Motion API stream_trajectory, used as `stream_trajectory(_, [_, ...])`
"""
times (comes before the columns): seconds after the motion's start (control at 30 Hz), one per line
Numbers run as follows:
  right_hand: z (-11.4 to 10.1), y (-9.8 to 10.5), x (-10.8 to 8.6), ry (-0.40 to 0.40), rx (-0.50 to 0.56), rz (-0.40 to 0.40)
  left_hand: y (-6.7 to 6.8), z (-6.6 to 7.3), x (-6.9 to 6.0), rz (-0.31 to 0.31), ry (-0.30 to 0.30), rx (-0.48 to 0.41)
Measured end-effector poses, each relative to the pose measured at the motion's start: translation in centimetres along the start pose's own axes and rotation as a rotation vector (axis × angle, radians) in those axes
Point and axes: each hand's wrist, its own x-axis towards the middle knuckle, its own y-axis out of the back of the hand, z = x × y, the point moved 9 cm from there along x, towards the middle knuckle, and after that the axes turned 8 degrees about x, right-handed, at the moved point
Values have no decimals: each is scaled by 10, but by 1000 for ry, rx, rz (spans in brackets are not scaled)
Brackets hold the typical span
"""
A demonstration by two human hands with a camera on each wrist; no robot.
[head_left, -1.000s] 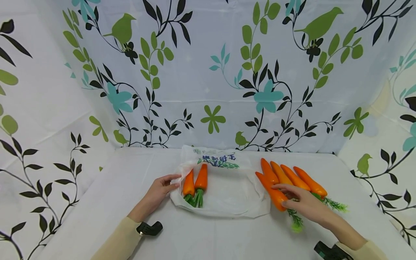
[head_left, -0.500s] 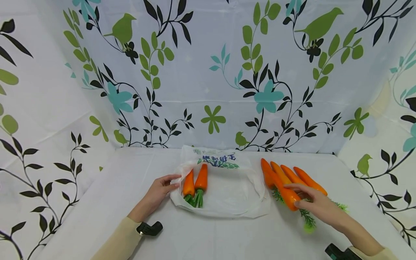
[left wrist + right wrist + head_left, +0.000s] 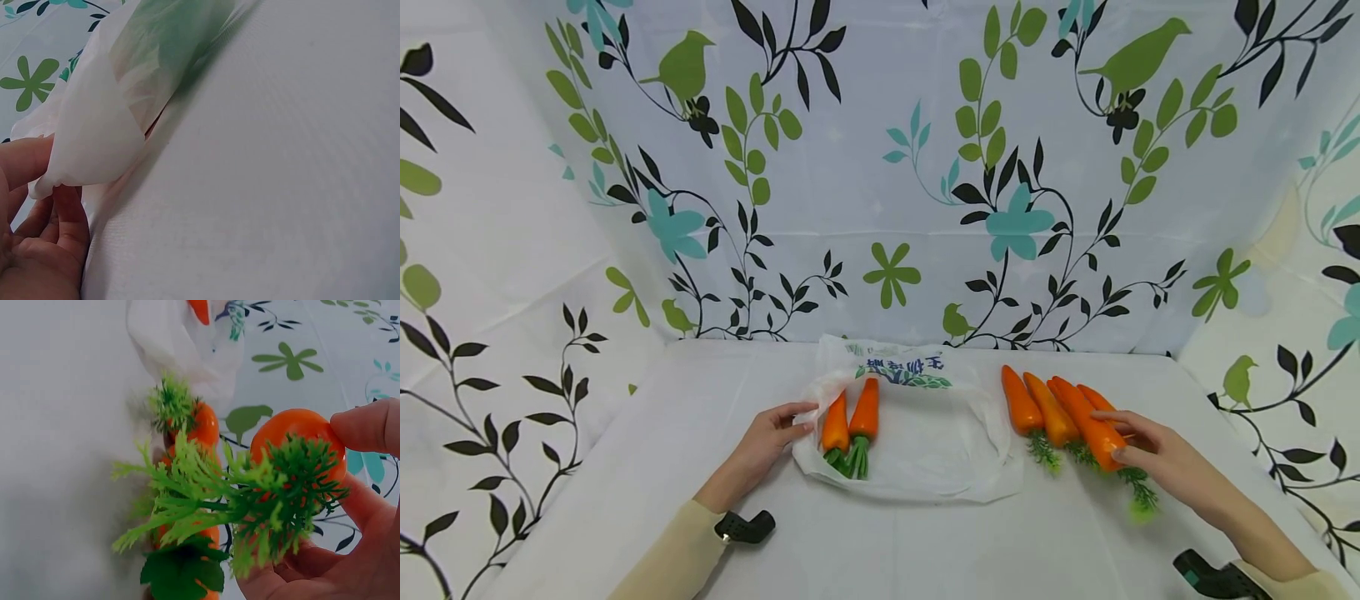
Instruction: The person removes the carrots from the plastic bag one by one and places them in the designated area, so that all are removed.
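A white plastic bag (image 3: 936,442) with blue and green print lies with its mouth toward me. Inside, at its left side, are two orange carrots (image 3: 865,408) with green tops. My left hand (image 3: 767,446) pinches the bag's left edge between thumb and fingers, plain in the left wrist view, where the bag (image 3: 97,131) bunches at the fingertips. My right hand (image 3: 1172,462) grips another carrot (image 3: 1086,421) near its thick leafy end, above the row on the right. In the right wrist view, that carrot's leafy top (image 3: 275,494) covers part of the fingers.
Right of the bag, several carrots lie side by side, among them a left one (image 3: 1021,404), a middle one (image 3: 1052,412) and a right one (image 3: 1097,398) partly hidden. A patterned cloth (image 3: 887,208) hangs behind the white table (image 3: 850,550).
My right hand has carried the gripped carrot rightward, from beside the bag's right edge across the other carrots, uncovering the left ones. My left hand and the bag have stayed put.
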Motion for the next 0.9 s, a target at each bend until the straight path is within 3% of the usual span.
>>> stream_trajectory(0.53, [40, 43, -4, -81, -73, 69, -1, -2, 0, -11, -10, -1])
stream_trajectory(0.9, [70, 74, 1, -179, -46, 75, -2, 0, -2, -12, -4, -13])
